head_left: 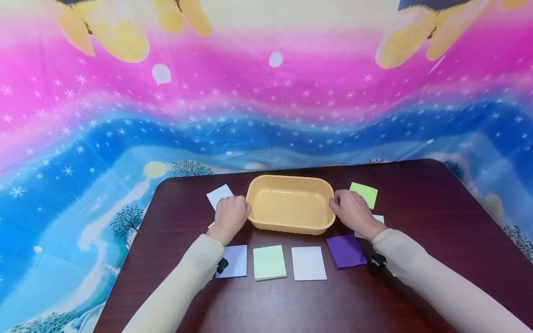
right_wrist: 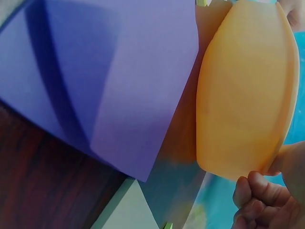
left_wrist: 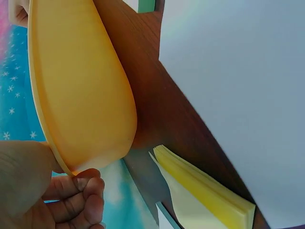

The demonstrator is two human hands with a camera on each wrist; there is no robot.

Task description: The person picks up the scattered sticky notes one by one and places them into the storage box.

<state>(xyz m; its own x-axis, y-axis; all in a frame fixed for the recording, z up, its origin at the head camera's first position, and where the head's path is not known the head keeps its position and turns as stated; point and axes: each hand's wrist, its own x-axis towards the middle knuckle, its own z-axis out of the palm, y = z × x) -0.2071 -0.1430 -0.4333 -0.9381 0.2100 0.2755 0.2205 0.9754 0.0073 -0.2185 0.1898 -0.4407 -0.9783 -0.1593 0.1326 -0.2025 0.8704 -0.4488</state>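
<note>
A yellow plastic basin, oblong with rounded corners, is held between both hands at its short ends. My left hand pinches the left rim, with curled fingers under the edge and thumb inside, as the left wrist view shows. At the opposite end my right hand pinches the rim the same way. Nothing lies inside the basin. In the right wrist view the basin's outer wall stands beside a purple sticky note pad. Whether its base touches the table cannot be told.
Several sticky note pads lie around the basin on the dark wooden table: lavender, pale green, white, purple, lime green and another white one. A printed cloth hangs behind the table.
</note>
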